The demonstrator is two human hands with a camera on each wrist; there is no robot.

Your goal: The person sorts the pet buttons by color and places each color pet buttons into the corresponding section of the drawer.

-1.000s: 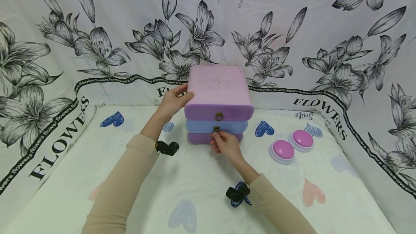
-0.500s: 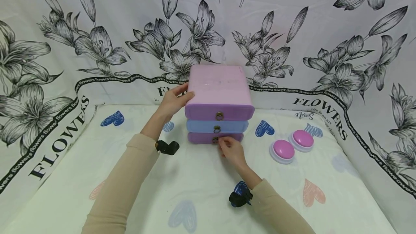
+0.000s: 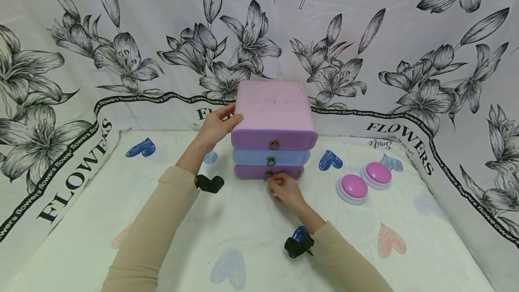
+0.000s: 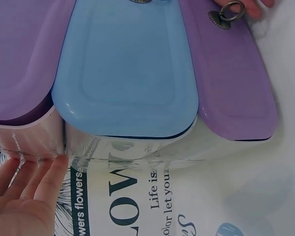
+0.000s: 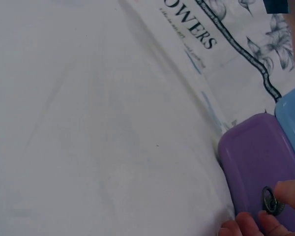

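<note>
With thumb and fingers nearly together, the right grip (image 3: 286, 190) is apparently pinching the ring (image 4: 231, 20) on the bottom drawer (image 3: 249, 172), just ahead of it. The left grip (image 3: 217, 125), straight-fingered and holding nothing, is bracing the chest (image 3: 275, 105) beside it. Handling the ring level against that brace should be keeping everything steady. Heart-printed cloth (image 3: 255, 224) is spreading beneath both grips; pink buttons (image 3: 354, 187) are sitting rightward of the right grip; a flowered sheet (image 3: 182, 8) is hanging beyond.

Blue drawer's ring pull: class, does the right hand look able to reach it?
Probably yes: the right hand is just below, at the bottom ring pull, and nothing visible covers the middle ring pull.
</note>
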